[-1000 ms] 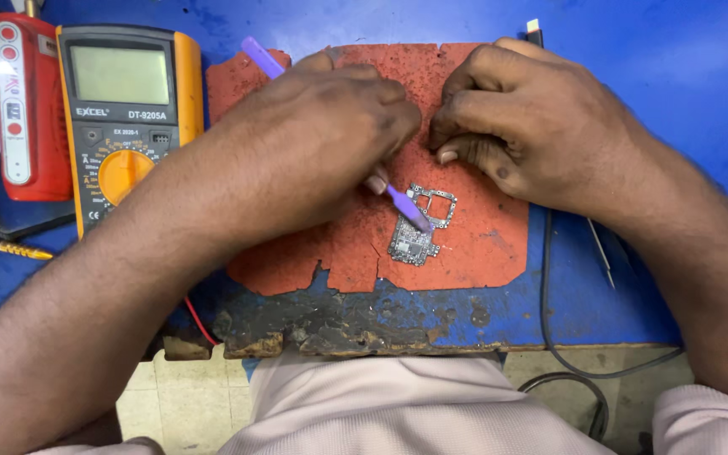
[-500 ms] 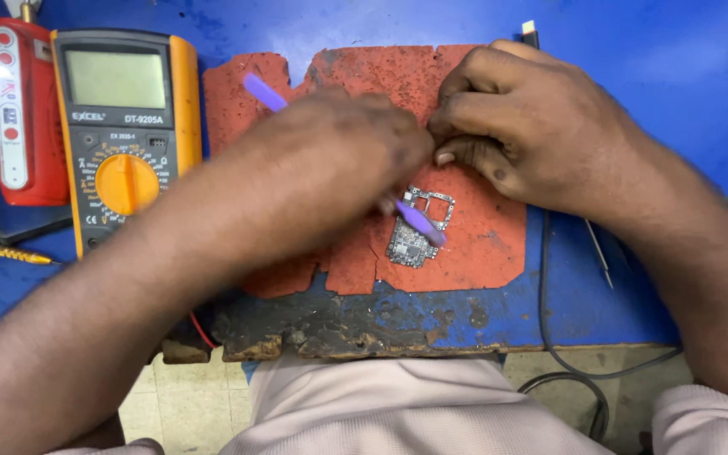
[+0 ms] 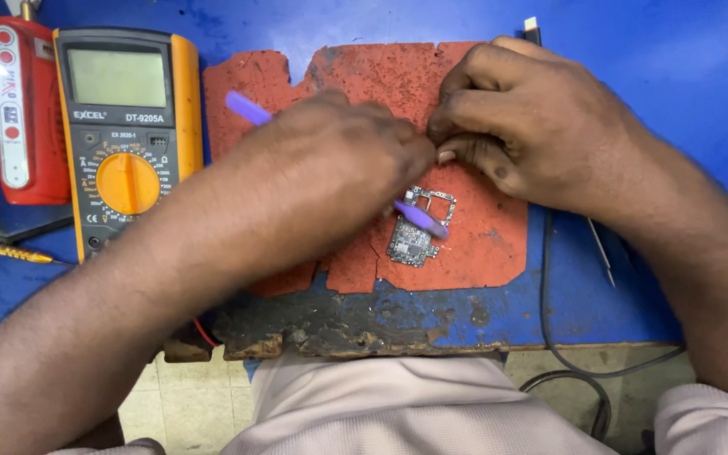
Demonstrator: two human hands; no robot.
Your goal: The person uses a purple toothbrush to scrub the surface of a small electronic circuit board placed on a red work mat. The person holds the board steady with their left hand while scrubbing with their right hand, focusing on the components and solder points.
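A small phone circuit board (image 3: 419,229) lies on a worn red mat (image 3: 473,244) on the blue bench. My left hand (image 3: 339,160) grips a purple brush-like tool (image 3: 419,218); its tip rests across the board and its handle end (image 3: 242,106) sticks out past my wrist. My right hand (image 3: 532,126) is curled with the fingertips pressed down at the board's upper edge, holding it in place. What lies under those fingers is hidden.
A yellow-cased multimeter (image 3: 124,135) and a red device (image 3: 23,109) stand at the left. Thin tweezers (image 3: 602,248) and a black cable (image 3: 549,320) lie at the right. The bench's front edge (image 3: 364,333) is charred and chipped. A yellow-handled tool (image 3: 6,251) lies far left.
My left hand and the purple tool have shifted slightly over the board, with motion blur. My right hand has stayed in place.
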